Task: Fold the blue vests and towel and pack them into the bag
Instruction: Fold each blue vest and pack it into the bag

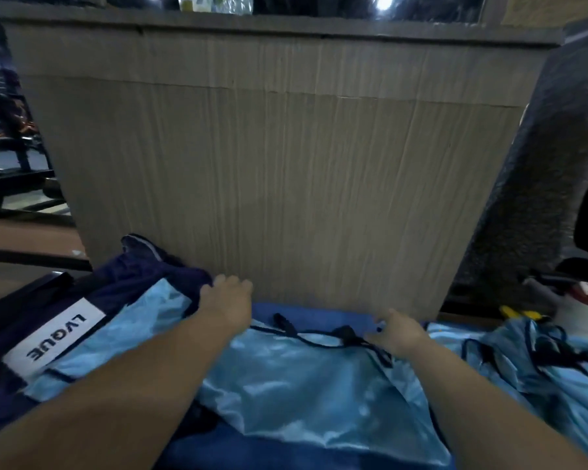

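Take both far corners of the light blue vest point(296, 385) firmly and draw them straight back toward the body, keeping the two sides level to fold the slippery satin square, not askew. Tuck the black cord point(319, 337) inside the fold first, to stop loose ends trailing. Smooth from the middle outward before letting go.

Left grip point(226, 300): at the vest's far left corner, fingers bent down over the edge, just beside the dark bag point(53, 337); too blurred to call pinching or merely resting. Right grip point(396, 334): at the far right corner, fingers curled narrow, seemingly pinching the vest's edge, right beside the cord. Between the two, the vest itself, spread flat on the darker blue towel point(313, 315) and close before a cardboard box point(269, 164). Heaped to the right, apart from both: a second vest point(540, 364), not yet folded.
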Tool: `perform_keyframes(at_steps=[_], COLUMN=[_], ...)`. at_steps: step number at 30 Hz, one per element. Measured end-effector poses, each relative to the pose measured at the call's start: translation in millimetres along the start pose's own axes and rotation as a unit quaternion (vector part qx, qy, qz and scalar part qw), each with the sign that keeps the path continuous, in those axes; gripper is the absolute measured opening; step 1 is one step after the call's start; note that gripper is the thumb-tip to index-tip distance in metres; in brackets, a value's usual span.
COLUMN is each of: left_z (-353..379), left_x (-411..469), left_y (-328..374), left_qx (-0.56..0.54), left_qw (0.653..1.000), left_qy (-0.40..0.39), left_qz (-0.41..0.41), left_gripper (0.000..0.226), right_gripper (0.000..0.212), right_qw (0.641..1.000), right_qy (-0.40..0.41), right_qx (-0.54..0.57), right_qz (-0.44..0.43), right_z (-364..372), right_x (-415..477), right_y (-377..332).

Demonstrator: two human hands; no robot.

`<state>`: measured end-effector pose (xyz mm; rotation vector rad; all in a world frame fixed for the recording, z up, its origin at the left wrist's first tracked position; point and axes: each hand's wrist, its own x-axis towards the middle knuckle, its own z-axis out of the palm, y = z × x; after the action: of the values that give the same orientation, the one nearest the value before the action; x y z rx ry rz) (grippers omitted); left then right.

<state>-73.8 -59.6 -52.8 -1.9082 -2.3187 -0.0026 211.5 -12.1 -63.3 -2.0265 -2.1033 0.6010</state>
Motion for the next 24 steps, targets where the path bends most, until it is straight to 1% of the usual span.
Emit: perform_keyframes(at_steps=[1, 3, 5, 8, 10, 12, 13, 14, 15, 16, 17, 18, 19, 20, 21, 24], left_z=[10, 29, 46, 70, 84, 93, 96, 97, 98, 100, 101, 102, 102, 102, 103, 103], left_x=[0, -4, -13, -32, -38, -40, -41, -41, -41, -42, -43, -44, -44, -44, -44, -43], left_y=[18, 53, 85, 122, 140, 153, 158, 162, 166, 168, 170, 170, 171, 173, 175, 179], left_qx=[-0.006, -0.062, -0.117, -0.177, -0.198, -0.211, -0.213, -0.215, -0.217, -0.219, -0.217, -0.207, -0.192, -0.177, -0.164, -0.141], left_qw=[0.999, 0.99, 0.975, 0.955, 0.947, 0.943, 0.942, 0.942, 0.941, 0.941, 0.941, 0.944, 0.947, 0.95, 0.952, 0.954], left_qy=[0.016, 0.031, 0.022, 0.01, 0.002, -0.008, -0.01, -0.01, -0.008, -0.008, -0.016, -0.027, -0.038, -0.052, -0.066, -0.105], left_qz=[0.044, 0.12, 0.185, 0.236, 0.252, 0.258, 0.259, 0.259, 0.26, 0.26, 0.257, 0.256, 0.255, 0.252, 0.249, 0.243], left_gripper=[0.033, 0.032, 0.032, 0.03, 0.032, 0.045, 0.048, 0.047, 0.044, 0.043, 0.046, 0.051, 0.056, 0.06, 0.063, 0.069], right_gripper=[0.044, 0.042, 0.051, 0.074, 0.081, 0.084, 0.086, 0.088, 0.091, 0.092, 0.086, 0.07, 0.05, 0.032, 0.023, 0.019], right_qw=[0.999, 0.989, 0.971, 0.943, 0.925, 0.905, 0.893, 0.885, 0.882, 0.886, 0.893, 0.898, 0.898, 0.894, 0.884, 0.822], right_qy=[0.035, 0.101, 0.13, 0.126, 0.125, 0.12, 0.109, 0.09, 0.061, 0.03, 0.007, -0.007, -0.006, 0.0, 0.009, 0.026], right_qx=[0.034, 0.105, 0.189, 0.283, 0.333, 0.386, 0.416, 0.441, 0.454, 0.45, 0.439, 0.432, 0.433, 0.443, 0.462, 0.559], right_qz=[0.005, 0.03, 0.06, 0.119, 0.134, 0.135, 0.13, 0.122, 0.115, 0.105, 0.096, 0.086, 0.077, 0.07, 0.068, 0.103], right_z=[4, 9, 10, 12, 18, 26, 26, 24, 21, 17, 15, 13, 11, 10, 9, 2], right_x=[2, 6, 5, -8, -15, -23, -25, -28, -29, -29, -27, -25, -24, -22, -19, -12], right_y=[10, 31, 50, 78, 99, 115, 122, 127, 132, 137, 144, 148, 150, 152, 155, 162])
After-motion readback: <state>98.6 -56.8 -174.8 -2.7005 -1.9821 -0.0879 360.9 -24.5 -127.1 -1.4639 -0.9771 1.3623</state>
